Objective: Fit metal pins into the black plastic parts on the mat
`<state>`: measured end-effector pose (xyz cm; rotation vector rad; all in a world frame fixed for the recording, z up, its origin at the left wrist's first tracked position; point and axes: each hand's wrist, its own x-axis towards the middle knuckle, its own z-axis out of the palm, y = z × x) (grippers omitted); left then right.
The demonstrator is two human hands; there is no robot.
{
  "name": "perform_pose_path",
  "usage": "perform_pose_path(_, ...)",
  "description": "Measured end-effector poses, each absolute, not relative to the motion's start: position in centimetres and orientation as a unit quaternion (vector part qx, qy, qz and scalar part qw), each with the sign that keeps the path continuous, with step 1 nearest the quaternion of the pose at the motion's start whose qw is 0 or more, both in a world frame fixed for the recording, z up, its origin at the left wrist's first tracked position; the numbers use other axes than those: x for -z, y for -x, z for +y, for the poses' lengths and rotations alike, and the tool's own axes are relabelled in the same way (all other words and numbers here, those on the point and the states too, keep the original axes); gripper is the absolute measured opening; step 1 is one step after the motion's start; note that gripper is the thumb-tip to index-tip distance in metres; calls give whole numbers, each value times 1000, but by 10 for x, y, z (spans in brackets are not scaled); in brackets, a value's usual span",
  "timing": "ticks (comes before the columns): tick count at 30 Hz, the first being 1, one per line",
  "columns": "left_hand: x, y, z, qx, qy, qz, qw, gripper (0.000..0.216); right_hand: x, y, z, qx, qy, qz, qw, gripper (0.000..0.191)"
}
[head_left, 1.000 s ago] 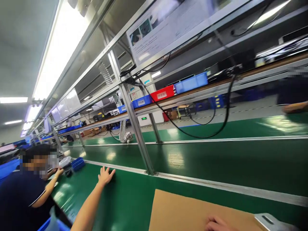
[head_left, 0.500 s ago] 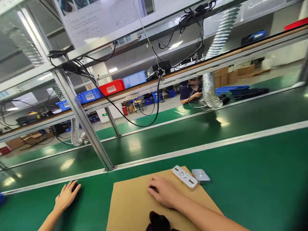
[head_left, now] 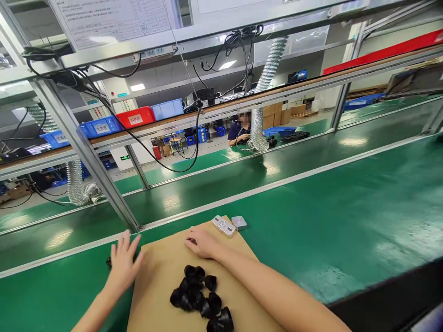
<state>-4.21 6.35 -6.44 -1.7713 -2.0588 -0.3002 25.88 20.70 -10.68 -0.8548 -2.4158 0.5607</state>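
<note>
My left hand point(head_left: 122, 263) is raised with its fingers spread, above the green surface beside the cardboard sheet's left edge. A small dark object point(head_left: 109, 263) lies just left of it, partly hidden. My right hand point(head_left: 204, 243) rests on the brown cardboard sheet point(head_left: 159, 272), its fingers curled in. Something dark shows between thumb and fingers, too hidden to name. Several black, rounded plastic-looking pieces point(head_left: 190, 293) lie in a loose pile on the cardboard, nearer to me. Beyond my right hand sit a silver slotted metal block point(head_left: 223, 226) and a smaller square silver block point(head_left: 239, 223).
A metal post point(head_left: 86, 157) rises from the bench behind my left hand. Above run a shelf with blue bins point(head_left: 100, 127) and a red bin point(head_left: 135, 118), and a hanging black cable point(head_left: 166, 167). Another person point(head_left: 239, 129) sits across the benches.
My left hand has lifted off the small dark object and moved toward the cardboard, fingers spreading. My right hand stays curled on the cardboard. The view has shifted, showing more black pieces.
</note>
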Motion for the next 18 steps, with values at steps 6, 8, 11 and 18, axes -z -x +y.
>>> perform_pose_path(6, 117, -143, 11, 214, 857, -324, 338, 50, 84, -278, 211, -129, 398, -864, 281, 24)
perform_pose_path(8, 136, -178, 13, 280, 826, -304, 384, 34, 76, -294, 215, -89, 447, -840, 293, 26)
perform_pose_path(11, 139, -187, 32, 269, 844, -296, 356, 15, 68, -322, 222, -53, 551, -787, 273, 52)
perform_pose_path(18, 96, -143, 64, 160, 897, -372, 179, 24, 72, -349, 235, -165, 646, -737, 105, 78)
